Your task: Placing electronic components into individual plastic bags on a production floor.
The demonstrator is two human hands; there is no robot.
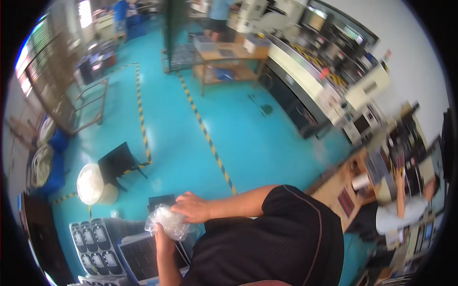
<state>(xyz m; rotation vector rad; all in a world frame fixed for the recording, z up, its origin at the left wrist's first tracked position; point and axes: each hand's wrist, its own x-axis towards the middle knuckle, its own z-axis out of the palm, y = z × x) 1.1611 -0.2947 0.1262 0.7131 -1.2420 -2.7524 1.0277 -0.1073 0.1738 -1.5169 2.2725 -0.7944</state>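
Note:
A crumpled wad of clear plastic film (pixel 168 222) is between my hands, low in the view. My left hand (pixel 165 242) grips it from below, the thumb side up against the film. From the right, my right hand (pixel 192 209) presses its fingers onto the wad's upper edge; the fingertips are partly hidden by the film. Just beneath lies a stack of dark sheets (pixel 136 260) with rows of small marks. To its left is a light sheet (pixel 95 248) bearing several dark rounded panels.
A white bin (pixel 105 193) with a pale liner stands left, beside a black chair (pixel 118 163). Yellow-black tape lines (pixel 202 128) cross the blue floor. A wooden table (pixel 232 51) and long machine (pixel 305 76) stand ahead. A person in a light shirt (pixel 398 214) works at right.

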